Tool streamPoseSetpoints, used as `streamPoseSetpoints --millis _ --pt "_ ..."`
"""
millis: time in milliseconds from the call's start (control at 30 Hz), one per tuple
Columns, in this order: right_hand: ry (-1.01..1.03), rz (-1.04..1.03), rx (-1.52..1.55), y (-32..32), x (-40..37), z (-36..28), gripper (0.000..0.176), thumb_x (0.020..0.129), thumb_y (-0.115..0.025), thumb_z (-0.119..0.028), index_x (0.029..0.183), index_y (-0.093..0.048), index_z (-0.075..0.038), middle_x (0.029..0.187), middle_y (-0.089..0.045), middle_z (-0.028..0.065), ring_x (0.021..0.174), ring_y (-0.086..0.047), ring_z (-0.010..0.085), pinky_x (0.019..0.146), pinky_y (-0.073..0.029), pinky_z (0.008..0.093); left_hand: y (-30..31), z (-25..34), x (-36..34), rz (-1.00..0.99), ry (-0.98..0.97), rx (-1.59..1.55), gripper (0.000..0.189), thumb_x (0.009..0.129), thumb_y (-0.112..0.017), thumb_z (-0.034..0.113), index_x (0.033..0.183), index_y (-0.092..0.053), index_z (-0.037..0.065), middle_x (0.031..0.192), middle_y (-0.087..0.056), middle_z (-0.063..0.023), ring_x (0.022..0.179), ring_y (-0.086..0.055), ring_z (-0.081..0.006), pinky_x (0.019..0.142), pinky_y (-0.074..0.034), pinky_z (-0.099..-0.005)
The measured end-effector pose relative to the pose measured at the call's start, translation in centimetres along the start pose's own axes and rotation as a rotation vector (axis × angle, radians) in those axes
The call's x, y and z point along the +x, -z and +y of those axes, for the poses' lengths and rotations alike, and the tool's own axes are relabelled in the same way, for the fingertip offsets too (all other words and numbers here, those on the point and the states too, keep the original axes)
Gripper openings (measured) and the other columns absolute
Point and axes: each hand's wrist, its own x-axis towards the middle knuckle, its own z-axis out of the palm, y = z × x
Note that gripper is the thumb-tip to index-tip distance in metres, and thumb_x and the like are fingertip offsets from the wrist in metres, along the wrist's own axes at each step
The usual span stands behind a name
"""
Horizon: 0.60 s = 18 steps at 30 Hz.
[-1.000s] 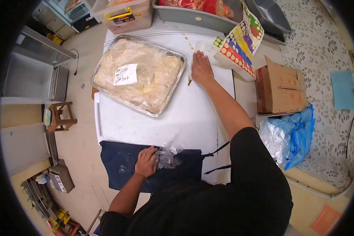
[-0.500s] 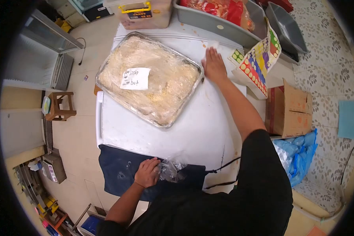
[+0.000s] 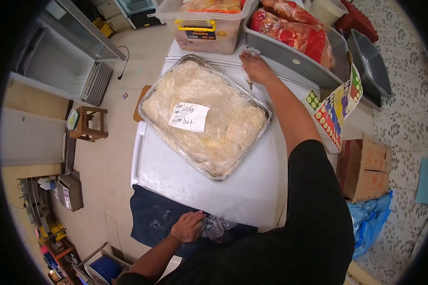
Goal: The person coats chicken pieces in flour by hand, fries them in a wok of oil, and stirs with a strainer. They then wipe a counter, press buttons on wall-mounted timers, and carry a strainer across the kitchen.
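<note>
My right hand (image 3: 257,69) is on the white table (image 3: 164,161), its fingers closed over a crumpled white tissue (image 3: 248,49) that pokes out past the fingertips and along the hand's side. Close to it lies a large metal tray (image 3: 218,178) of pale, shredded-looking food under cling film. A white handwritten label (image 3: 190,117) sits on the film. My left hand (image 3: 188,226) rests palm down on a dark blue cloth (image 3: 152,213) at the table's near edge, fingers extended. Its fingertips reach a clear crumpled plastic bag (image 3: 218,228).
At the table's far end stand a lidless clear tub (image 3: 207,42) with yellow clips and a grey bin (image 3: 295,54) holding red packages. A colourful printed bag (image 3: 335,111) leans on the right, above a cardboard box (image 3: 366,168) and blue plastic bags (image 3: 371,223). A wooden stool (image 3: 90,123) stands left.
My right hand and the tissue have moved along the table toward the clear tub, beside the tray's far edge. The camera view has shifted. My left hand stays on the cloth.
</note>
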Motion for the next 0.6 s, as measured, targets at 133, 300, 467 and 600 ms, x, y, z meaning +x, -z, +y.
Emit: streamPoseSetpoints --millis 133,300,467,600 --pt "-0.053 0.0 0.125 0.8 -5.9 2.8 0.043 0.1 -0.042 -0.016 0.14 -0.047 -0.002 0.151 -0.041 0.0158 0.143 -0.034 0.0269 0.117 -0.026 0.0441 0.2 0.4 0.0 0.007 0.003 0.027 0.031 0.076 -0.066 0.019 0.105 -0.065 0.008 0.128 -0.057 -0.008 0.125 -0.052 -0.0254 0.101 -0.041 -0.0432" --pt "-0.148 0.035 0.011 -0.5 -13.2 0.0 0.048 0.096 -0.049 -0.012 0.143 -0.044 -0.005 0.152 -0.039 0.0139 0.143 -0.034 0.026 0.118 -0.024 0.0465 -0.5 0.4 -0.1 0.034 -0.007 0.022 0.029 0.077 -0.066 0.019 0.103 -0.064 0.008 0.128 -0.056 -0.009 0.126 -0.05 -0.0273 0.103 -0.04 -0.0453" --pt "-0.115 -0.02 0.085 3.5 -19.5 -7.4 0.052 0.093 -0.048 -0.014 0.144 -0.041 -0.003 0.153 -0.038 0.0136 0.144 -0.032 0.0248 0.119 -0.023 0.0437 0.0 1.0 -0.3 0.059 -0.028 0.039 0.027 0.077 -0.067 0.019 0.102 -0.064 0.008 0.127 -0.056 -0.0095 0.127 -0.049 -0.0293 0.104 -0.037 -0.0467" --pt "-0.184 -0.02 -0.099 5.3 -28.5 -12.6 0.047 0.091 -0.052 -0.01 0.137 -0.05 0.001 0.146 -0.048 0.0132 0.138 -0.041 0.0277 0.113 -0.033 0.0431 -0.5 1.1 -0.9 0.077 -0.028 0.053 0.03 0.076 -0.067 0.018 0.104 -0.062 0.007 0.128 -0.054 -0.0108 0.126 -0.048 -0.0311 0.104 -0.036 -0.048"
